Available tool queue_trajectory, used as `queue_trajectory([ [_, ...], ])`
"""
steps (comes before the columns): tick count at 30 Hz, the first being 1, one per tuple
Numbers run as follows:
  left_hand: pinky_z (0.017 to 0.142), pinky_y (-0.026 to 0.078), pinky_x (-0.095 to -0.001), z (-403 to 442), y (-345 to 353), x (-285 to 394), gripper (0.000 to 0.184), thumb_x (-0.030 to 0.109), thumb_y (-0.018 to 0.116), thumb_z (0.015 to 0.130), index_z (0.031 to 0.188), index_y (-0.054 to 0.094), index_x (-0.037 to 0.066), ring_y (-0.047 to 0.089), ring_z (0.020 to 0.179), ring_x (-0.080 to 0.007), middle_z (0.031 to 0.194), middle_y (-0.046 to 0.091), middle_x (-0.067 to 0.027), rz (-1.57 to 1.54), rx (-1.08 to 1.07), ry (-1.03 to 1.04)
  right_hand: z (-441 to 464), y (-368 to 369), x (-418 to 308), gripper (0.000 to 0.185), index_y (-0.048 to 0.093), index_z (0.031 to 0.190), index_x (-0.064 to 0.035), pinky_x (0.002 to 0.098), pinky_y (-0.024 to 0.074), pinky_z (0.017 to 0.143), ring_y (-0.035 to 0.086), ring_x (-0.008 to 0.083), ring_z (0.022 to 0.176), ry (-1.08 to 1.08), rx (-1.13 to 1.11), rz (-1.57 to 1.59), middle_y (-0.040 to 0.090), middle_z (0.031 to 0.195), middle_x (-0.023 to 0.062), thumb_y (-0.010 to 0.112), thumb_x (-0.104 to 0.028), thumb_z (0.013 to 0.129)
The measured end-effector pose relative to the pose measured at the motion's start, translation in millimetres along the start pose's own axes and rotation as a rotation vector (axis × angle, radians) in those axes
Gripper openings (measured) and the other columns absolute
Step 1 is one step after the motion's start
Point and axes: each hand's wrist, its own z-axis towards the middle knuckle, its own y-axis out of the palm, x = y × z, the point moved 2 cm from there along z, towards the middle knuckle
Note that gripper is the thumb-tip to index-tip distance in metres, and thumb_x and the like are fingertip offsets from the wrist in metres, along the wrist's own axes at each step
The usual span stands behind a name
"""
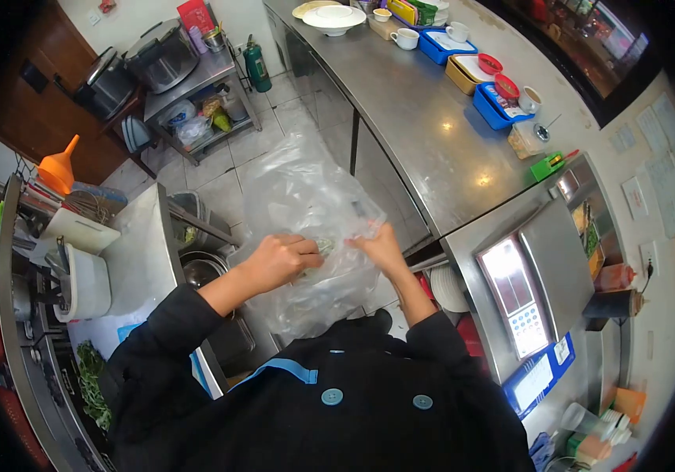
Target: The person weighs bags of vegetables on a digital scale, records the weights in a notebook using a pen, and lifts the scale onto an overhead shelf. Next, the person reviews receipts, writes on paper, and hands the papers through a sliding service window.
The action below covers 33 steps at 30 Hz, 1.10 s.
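Observation:
A large clear plastic bag point(294, 185) hangs in front of my body, puffed out and wrinkled. My right hand point(375, 248) pinches the bag's edge on its right side. On the other side my left hand point(286, 257) is closed at the bag's middle, fingers curled. Right beside those fingers some pale green stuff point(325, 247) shows through the plastic; its kind is unclear. Whether my left fingers grip the plastic or the green stuff cannot be made out.
A long steel counter point(408, 149) runs along the right, with blue bins point(497, 108) and cups. Nearer stands a scale point(520, 299). To the left is a steel worktop point(145, 244) with a white tub point(86, 283). Large pots point(162, 57) stand at the back.

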Motion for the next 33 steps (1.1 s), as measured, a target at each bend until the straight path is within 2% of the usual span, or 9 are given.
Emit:
queue_trajectory([
  [4,0.055,0.048,-0.0290,4,-30,-2,0.020,0.006,0.059,0.065,0.082,0.063,0.015,0.060,0.072,-0.0160,0.079,0.056,0.0024,-0.066,0.093,0.118,14,-34,57,0.034,0.065,0.081,0.0031,0.0394,0.0493,0.066,0.065,0.0319,0.075,0.155,0.126,-0.327,0.065,0.079,0.0213,0.075,-0.023,0.063],
  [6,0.054,0.048,-0.0294,13,-50,-1,0.020,0.005,0.059,0.064,0.082,0.063,0.014,0.060,0.070,-0.0169,0.078,0.056,0.0018,-0.086,0.106,0.148,1,-49,82,0.036,0.065,0.078,0.0041,0.0426,0.0500,0.066,0.064,0.0381,0.076,0.308,0.251,-0.700,0.063,0.078,0.0248,0.075,-0.026,0.062],
  [10,0.053,0.047,-0.0300,44,-102,7,0.026,0.000,0.061,0.061,0.084,0.064,0.011,0.059,0.065,-0.0208,0.076,0.056,-0.0022,-0.142,0.143,0.120,-42,-50,159,0.038,0.066,0.083,0.0021,0.0453,0.0496,0.071,0.063,0.0390,0.083,0.514,0.234,-0.729,0.064,0.085,0.0252,0.075,-0.028,0.062],
  [14,0.053,0.045,-0.0276,97,-150,33,0.031,-0.006,0.066,0.057,0.085,0.067,0.008,0.057,0.062,-0.0202,0.072,0.054,-0.0046,-0.180,0.286,0.185,-57,-29,253,0.028,0.063,0.087,-0.0006,0.0453,0.0500,0.073,0.063,0.0383,0.086,0.425,0.340,-0.514,0.064,0.088,0.0224,0.068,-0.023,0.071],
  [20,0.055,0.044,-0.0275,222,-192,103,0.028,-0.001,0.072,0.060,0.087,0.068,0.007,0.056,0.061,-0.0184,0.068,0.054,-0.0056,-0.147,0.641,0.524,-79,-9,218,0.023,0.062,0.086,-0.0011,0.0456,0.0503,0.073,0.063,0.0376,0.085,0.275,0.188,-0.543,0.064,0.089,0.0224,0.064,-0.020,0.073],
  [23,0.057,0.045,-0.0278,284,-184,157,0.028,0.002,0.074,0.061,0.088,0.068,0.006,0.056,0.062,-0.0194,0.071,0.057,-0.0069,-0.239,0.656,0.527,-92,-26,180,0.026,0.062,0.086,0.0004,0.0452,0.0504,0.072,0.062,0.0386,0.085,0.299,0.180,-0.602,0.064,0.086,0.0233,0.063,-0.023,0.075],
  [25,0.061,0.048,-0.0359,333,-157,181,0.023,0.005,0.070,0.061,0.084,0.068,0.008,0.059,0.067,-0.0301,0.071,0.058,-0.0137,-0.378,0.673,0.622,-101,-46,154,0.030,0.061,0.083,0.0017,0.0448,0.0504,0.073,0.062,0.0389,0.086,0.385,0.158,-0.610,0.063,0.086,0.0243,0.066,-0.026,0.072],
  [27,0.062,0.048,-0.0307,381,-124,210,0.029,0.005,0.076,0.061,0.089,0.069,0.007,0.060,0.068,-0.0228,0.076,0.062,-0.0095,-0.414,0.650,0.592,-104,-59,152,0.032,0.061,0.083,0.0016,0.0450,0.0499,0.074,0.061,0.0389,0.086,0.358,0.193,-0.591,0.063,0.087,0.0242,0.067,-0.026,0.070],
  [33,0.064,0.049,-0.0378,465,-18,271,0.028,0.012,0.078,0.058,0.084,0.069,0.007,0.062,0.071,-0.0321,0.077,0.064,-0.0153,-0.702,0.582,0.496,-117,-90,139,0.030,0.060,0.088,-0.0023,0.0460,0.0489,0.077,0.061,0.0375,0.087,0.260,0.198,-0.536,0.062,0.091,0.0215,0.062,-0.023,0.067],
])
